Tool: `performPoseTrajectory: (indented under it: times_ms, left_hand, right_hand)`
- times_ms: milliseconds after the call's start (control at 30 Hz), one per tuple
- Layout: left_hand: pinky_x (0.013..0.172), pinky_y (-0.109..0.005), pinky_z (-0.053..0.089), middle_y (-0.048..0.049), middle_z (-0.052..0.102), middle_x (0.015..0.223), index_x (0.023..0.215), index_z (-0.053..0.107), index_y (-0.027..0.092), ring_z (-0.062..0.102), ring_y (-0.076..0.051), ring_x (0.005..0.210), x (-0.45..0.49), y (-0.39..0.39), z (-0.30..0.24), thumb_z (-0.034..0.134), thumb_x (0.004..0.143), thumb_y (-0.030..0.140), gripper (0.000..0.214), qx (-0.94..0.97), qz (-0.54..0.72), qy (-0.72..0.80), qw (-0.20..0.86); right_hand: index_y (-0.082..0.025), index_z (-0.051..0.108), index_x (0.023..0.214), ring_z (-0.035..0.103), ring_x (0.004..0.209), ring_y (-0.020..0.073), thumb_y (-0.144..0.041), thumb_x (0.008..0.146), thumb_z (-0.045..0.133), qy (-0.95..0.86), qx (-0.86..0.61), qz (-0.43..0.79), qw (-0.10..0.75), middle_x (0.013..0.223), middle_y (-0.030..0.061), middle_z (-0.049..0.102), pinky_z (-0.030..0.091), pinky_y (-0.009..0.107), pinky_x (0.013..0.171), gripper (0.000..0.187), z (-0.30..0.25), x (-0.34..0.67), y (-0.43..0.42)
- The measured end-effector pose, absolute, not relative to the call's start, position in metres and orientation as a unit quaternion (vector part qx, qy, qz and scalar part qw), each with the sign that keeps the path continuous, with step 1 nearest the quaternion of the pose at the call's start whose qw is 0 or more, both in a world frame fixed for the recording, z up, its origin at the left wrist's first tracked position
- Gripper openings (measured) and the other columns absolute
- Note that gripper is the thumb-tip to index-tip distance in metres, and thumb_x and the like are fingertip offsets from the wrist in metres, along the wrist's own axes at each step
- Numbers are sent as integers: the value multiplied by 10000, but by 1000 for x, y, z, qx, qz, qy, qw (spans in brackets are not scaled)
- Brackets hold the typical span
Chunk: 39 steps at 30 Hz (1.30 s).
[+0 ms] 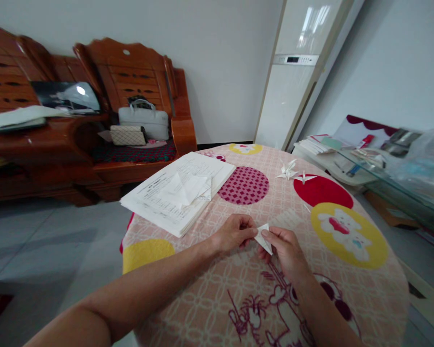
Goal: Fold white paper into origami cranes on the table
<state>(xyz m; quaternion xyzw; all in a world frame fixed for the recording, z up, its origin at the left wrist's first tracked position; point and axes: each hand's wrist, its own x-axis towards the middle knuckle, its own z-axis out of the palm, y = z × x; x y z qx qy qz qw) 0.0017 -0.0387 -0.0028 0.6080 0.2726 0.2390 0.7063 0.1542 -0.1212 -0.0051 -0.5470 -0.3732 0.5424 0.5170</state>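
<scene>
The left hand (238, 230) and the right hand (282, 246) were both drawn in to a pinch, thumbs uppermost, with a small folded piece of white paper (264, 237) gripped between them. That paper was held just above the worktop (202, 303), which was covered by a patterned cloth. To the left of the hands lay a stack of printed sheets (155, 209) with a loose white paper (184, 190) on top; beyond the right hand sat two folded paper figures, a spiky one (288, 169) and a slimmer one (304, 179) near the red circle of the cloth.

Of the containers, a grey handbag (148, 124) stood on the seat of a wooden chair (137, 60), with a cream quilted purse (126, 135) in front of it (the contents of both were out of sight). At the far right, a translucent plastic bag (432, 156) rested by a glass surface (401, 182), its contents too unclear to name
</scene>
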Motion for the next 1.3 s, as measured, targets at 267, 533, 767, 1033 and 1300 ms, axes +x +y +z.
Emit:
performPoseTrajectory:
  times_ms: [267, 533, 767, 1033, 1300]
  left_hand:
    - [443, -184, 438, 17, 575, 506, 738, 578, 111, 527, -83, 428, 1, -40, 4, 670, 695, 262, 182, 577, 244, 285, 725]
    - [592, -248, 511, -53, 673, 642, 807, 658, 78, 636, -139, 587, -2, -37, 7, 642, 666, 184, 177, 569, 220, 275, 743]
    - [688, -235, 487, -70, 690, 842, 988, 646, 89, 634, -138, 735, -3, -31, -3, 771, 666, 249, 381, 637, 278, 211, 687]
    - [619, -221, 490, -63, 686, 775, 936, 648, 84, 632, -127, 654, 0, -31, -10, 772, 685, 275, 338, 634, 284, 260, 671]
    - [534, -224, 509, -58, 688, 688, 994, 641, 90, 644, -137, 565, -1, -27, -15, 772, 690, 333, 411, 556, 274, 294, 727]
  right_hand:
    - [-127, 658, 735, 567, 402, 122, -438, 776, 669, -358, -531, 541, 545, 530, 34, 649, 403, 185, 351, 314, -5, 154, -121]
    - [-119, 656, 750, 562, 392, 118, -461, 780, 658, -367, -547, 528, 536, 531, 28, 636, 397, 181, 332, 343, -6, 155, -122]
    - [-131, 640, 735, 541, 369, 107, -502, 783, 642, -387, -570, 515, 510, 527, 16, 625, 363, 168, 302, 374, -7, 157, -120]
    - [-142, 613, 704, 537, 352, 112, -581, 828, 559, -402, -577, 496, 509, 527, 29, 628, 346, 172, 284, 459, -11, 157, -118]
    - [-127, 665, 872, 560, 433, 107, -422, 704, 720, -411, -569, 509, 498, 605, 7, 633, 393, 170, 337, 343, -7, 161, -117]
